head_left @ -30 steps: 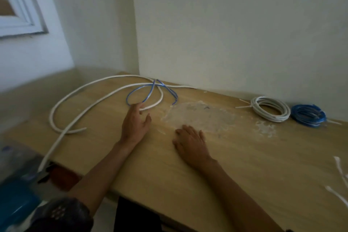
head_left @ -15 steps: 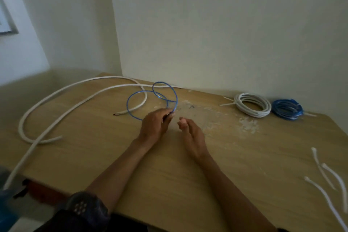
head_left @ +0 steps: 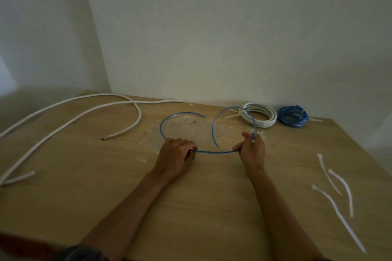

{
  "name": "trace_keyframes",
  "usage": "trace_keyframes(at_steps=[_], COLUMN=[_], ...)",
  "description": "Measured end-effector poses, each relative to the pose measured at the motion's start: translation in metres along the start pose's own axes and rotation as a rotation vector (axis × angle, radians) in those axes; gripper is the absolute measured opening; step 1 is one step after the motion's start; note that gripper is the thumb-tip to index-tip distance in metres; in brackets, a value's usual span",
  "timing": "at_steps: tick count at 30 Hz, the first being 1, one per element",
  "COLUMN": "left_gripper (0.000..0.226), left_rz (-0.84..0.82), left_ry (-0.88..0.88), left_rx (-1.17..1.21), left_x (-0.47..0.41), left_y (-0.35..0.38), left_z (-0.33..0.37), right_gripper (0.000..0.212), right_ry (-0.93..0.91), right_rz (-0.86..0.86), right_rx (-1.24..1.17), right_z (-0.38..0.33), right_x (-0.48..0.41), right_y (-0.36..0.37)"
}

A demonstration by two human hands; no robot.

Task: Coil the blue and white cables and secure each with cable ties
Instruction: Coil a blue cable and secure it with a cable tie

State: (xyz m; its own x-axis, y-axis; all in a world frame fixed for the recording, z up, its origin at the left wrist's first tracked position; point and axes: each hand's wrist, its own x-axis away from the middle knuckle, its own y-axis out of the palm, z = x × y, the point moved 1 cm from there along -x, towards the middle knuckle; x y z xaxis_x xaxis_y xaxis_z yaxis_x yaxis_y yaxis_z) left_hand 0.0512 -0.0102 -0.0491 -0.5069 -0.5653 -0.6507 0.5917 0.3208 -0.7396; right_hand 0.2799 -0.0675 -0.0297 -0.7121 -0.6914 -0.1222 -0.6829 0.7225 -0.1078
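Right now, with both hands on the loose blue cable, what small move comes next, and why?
Probably bring the right hand to the left hand, so its arc folds into a first turn. The blue cable runs as an open span between the two grips, its free ends curving away on either side, not yet coiled; the cable ties lie untouched to the right.

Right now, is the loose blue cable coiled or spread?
Spread: the loose blue cable arcs openly between the left hand and right hand.
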Motion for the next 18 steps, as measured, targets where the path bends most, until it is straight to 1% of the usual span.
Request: trace_keyframes(at_steps=[2,4,6,8,9,10,12,14,15,16,17,18], left_gripper=[0.012,0.013,0.015,0.017,0.018,0.02,0.023,0.023,0.023,0.023,0.024,0.025], left_rz=[0.055,0.125,0.216,0.274,0.286,0.297,0.316,0.351,0.374,0.395,0.406,0.409], left_ry=[-0.065,-0.17,-0.309,-0.369,-0.358,-0.333,-0.252,-0.158,-0.118,-0.086,-0.073,-0.078], left_rx=[-0.047,-0.05,0.007,0.129,0.185,0.221,0.236,0.203,0.177,0.149,0.126,0.113], left_x=[-0.001,-0.001,0.001,0.005,0.006,0.007,0.005,0.004,0.004,0.003,0.002,0.002], left_y=[-0.006,-0.013,-0.02,-0.025,-0.027,-0.029,-0.035,-0.039,-0.041,-0.042,-0.043,-0.043], left_z=[-0.012,-0.024,-0.037,-0.048,-0.05,-0.048,-0.036,-0.019,-0.011,-0.005,-0.002,0.0], right_gripper=[0.027,0.035,0.046,0.058,0.065,0.067,0.057,0.045,0.045,0.046,0.047,0.044], right_ry=[0.002,0.059,0.101,0.073,-0.003,-0.117,-0.404,-0.669,-0.752,-0.794,-0.778,-0.71], right_rz=[0.061,0.092,0.105,0.128,0.147,0.17,0.171,0.018,-0.094,-0.224,-0.372,-0.514], right_rx=[0.084,0.118,0.159,0.26,0.341,0.411,0.463,0.464,0.455,0.442,0.407,0.373], right_z=[0.009,0.021,0.025,0.024,0.02,0.013,-0.014,-0.034,-0.041,-0.046,-0.051,-0.053], right_x=[-0.01,-0.024,-0.03,-0.028,-0.024,-0.016,0.008,0.029,0.042,0.055,0.067,0.075], right_y=[-0.022,-0.041,-0.052,-0.054,-0.052,-0.047,-0.034,-0.018,-0.011,-0.004,0.002,0.007])
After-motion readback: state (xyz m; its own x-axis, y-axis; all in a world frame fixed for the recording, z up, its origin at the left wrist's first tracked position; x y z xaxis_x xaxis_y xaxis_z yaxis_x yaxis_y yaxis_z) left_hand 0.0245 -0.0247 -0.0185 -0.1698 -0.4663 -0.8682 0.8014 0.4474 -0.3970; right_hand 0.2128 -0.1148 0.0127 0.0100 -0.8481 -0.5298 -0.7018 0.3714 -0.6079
